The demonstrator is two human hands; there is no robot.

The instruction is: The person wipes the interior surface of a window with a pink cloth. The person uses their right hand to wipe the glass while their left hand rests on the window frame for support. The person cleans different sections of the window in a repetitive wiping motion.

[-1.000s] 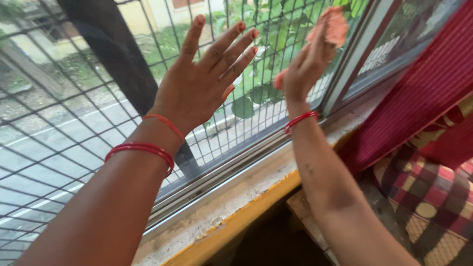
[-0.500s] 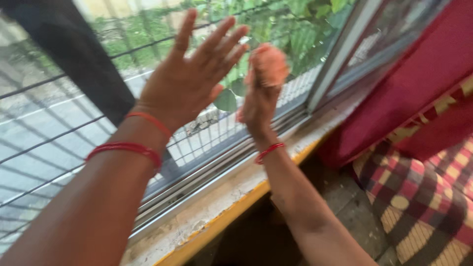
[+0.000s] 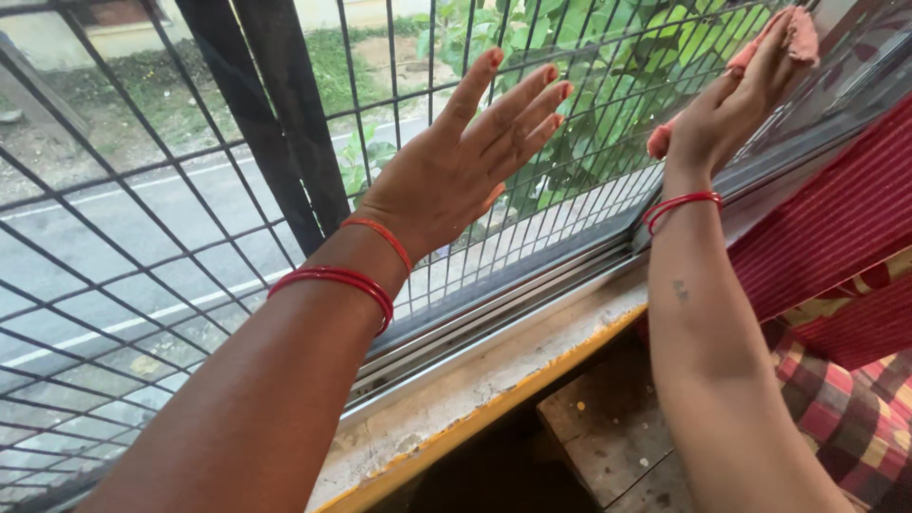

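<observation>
My left hand [image 3: 465, 157] is pressed flat against the window pane [image 3: 589, 114], fingers spread, red bangles on the wrist. My right hand [image 3: 736, 100] is raised at the upper right and holds a small pink cloth [image 3: 798, 28] against the glass near the window frame [image 3: 665, 223]; part of the cloth also shows below the palm. Behind the glass is a dark metal grille [image 3: 190, 199].
A worn stone sill with a yellow edge [image 3: 494, 385] runs below the window. A red curtain [image 3: 826, 228] hangs at the right above a red checked fabric [image 3: 855, 408]. Outside lie a road and green leaves [image 3: 627, 85].
My right hand with the cloth has swung from beside my left hand up and to the right across the glass. My left hand stays flat on the pane.
</observation>
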